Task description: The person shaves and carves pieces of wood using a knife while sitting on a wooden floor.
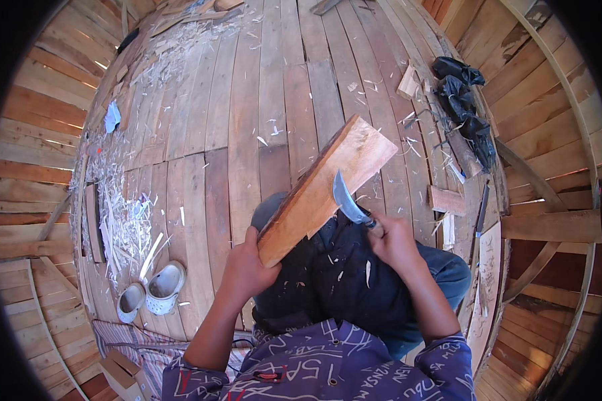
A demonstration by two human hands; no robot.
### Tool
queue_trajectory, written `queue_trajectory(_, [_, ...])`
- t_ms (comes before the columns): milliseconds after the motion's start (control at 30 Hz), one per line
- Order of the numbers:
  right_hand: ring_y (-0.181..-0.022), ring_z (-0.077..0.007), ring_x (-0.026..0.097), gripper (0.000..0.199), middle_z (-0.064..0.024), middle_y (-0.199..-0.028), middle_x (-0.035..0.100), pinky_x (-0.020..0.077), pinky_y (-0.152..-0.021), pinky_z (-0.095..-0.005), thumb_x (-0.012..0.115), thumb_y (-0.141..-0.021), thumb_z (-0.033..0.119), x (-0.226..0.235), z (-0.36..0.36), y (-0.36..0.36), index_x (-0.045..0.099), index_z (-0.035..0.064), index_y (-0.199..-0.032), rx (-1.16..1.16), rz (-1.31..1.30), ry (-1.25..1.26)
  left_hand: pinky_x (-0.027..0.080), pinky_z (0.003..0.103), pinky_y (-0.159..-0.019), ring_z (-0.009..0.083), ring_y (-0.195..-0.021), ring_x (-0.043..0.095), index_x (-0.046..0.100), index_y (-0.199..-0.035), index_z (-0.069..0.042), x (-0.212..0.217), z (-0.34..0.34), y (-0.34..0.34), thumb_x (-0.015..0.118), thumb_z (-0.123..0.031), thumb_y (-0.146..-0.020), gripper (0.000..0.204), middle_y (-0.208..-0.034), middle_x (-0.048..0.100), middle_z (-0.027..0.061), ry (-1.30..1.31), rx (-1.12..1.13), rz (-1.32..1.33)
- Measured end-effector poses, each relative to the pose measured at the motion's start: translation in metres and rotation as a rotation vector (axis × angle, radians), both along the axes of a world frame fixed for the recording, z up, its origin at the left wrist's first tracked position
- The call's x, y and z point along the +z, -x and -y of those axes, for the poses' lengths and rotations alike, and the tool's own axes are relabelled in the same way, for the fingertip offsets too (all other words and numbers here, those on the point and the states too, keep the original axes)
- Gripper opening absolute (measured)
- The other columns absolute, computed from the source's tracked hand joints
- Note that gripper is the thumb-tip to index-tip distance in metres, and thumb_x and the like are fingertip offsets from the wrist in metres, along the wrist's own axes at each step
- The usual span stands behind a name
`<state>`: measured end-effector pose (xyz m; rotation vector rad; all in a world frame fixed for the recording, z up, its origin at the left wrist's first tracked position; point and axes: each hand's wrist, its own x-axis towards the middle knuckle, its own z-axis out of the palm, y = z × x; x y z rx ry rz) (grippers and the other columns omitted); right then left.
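My left hand (247,266) is closed round the near end of a thick wooden block (314,194), which slants up and away to the right above my lap. Dark bark runs along the block's left edge, while its upper face is pale and freshly cut. In my right hand (394,242) is the handle of a curved-bladed knife (346,199). Its broad grey blade points up and lies over the block's right edge; whether it touches the wood I cannot tell. A dark cloth (341,267) with a few pale shavings on it covers my lap.
Wood shavings (130,227) are heaped on the plank floor (247,100) at left, near a pair of pale clogs (166,287). Black plastic bags (458,97) lie at the far right, with wood offcuts (446,200) nearer. A cardboard box (124,374) stands at lower left by a striped cloth (137,344).
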<state>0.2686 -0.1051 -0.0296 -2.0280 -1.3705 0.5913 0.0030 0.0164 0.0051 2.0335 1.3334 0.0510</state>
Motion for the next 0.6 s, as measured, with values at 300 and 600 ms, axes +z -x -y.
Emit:
queue_trajectory(300, [-0.061, -0.0356, 0.061, 0.02, -0.02, -0.067, 0.057, 0.047, -0.056, -0.0389, 0.061, -0.069, -0.001, 0.01, -0.004, -0.018, 0.06, 0.0004, -0.088, -0.164, -0.237, -0.113, 0.049, 0.05, -0.07, 0.0496, -0.083, 0.06, 0.042, -0.102, 0.002, 0.003, -0.003, 0.001, 0.069, -0.014, -0.064, 0.05, -0.078, 0.06, 0.031, 0.007, -0.019, -0.019])
queue_trajectory(600, [-0.057, -0.0153, 0.058, 0.013, -0.01, -0.063, 0.057, 0.0466, -0.055, -0.0337, 0.066, -0.073, -0.001, -0.006, 0.001, -0.007, 0.059, -0.0009, -0.084, 0.073, -0.176, -0.109, 0.049, 0.049, -0.07, 0.0495, -0.083, 0.06, 0.041, -0.101, 0.001, 0.004, -0.001, 0.001, 0.068, -0.013, -0.065, 0.048, -0.079, 0.06, 0.0307, 0.033, -0.002, -0.021])
